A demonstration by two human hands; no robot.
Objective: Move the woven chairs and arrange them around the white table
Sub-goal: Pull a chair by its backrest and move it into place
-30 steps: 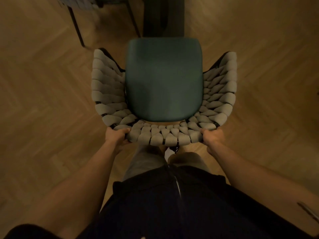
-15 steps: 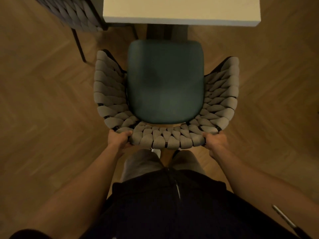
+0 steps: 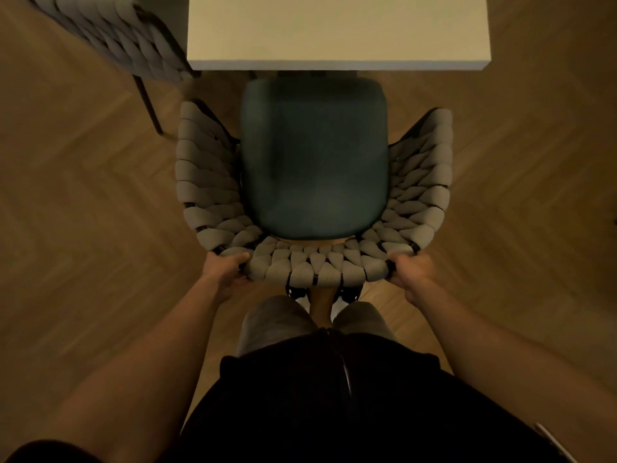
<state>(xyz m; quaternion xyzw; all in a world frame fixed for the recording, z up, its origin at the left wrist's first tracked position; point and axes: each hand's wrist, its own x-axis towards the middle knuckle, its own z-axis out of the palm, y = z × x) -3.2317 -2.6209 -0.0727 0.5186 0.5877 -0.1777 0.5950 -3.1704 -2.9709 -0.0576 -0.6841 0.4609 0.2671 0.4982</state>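
**Chair closing on table end**

Change: a second ago no table showed above the chair; half a second ago its near edge appeared; now the table (image 3: 337, 31) fills the top of the view, and the chair (image 3: 314, 195) sits with its seat front just short of that edge. Judged: the chair is being pushed in, nearly home at this end.

Hands: left hand (image 3: 224, 269) and right hand (image 3: 411, 270) each grip the woven back rim, at its left and right corners.

Second chair (image 3: 113, 38) stands at the table's left side, touching or just beside it.

Hard to see: chair legs hidden under the seat; table legs mostly hidden; second chair cut off at frame top; dim light, some blur.
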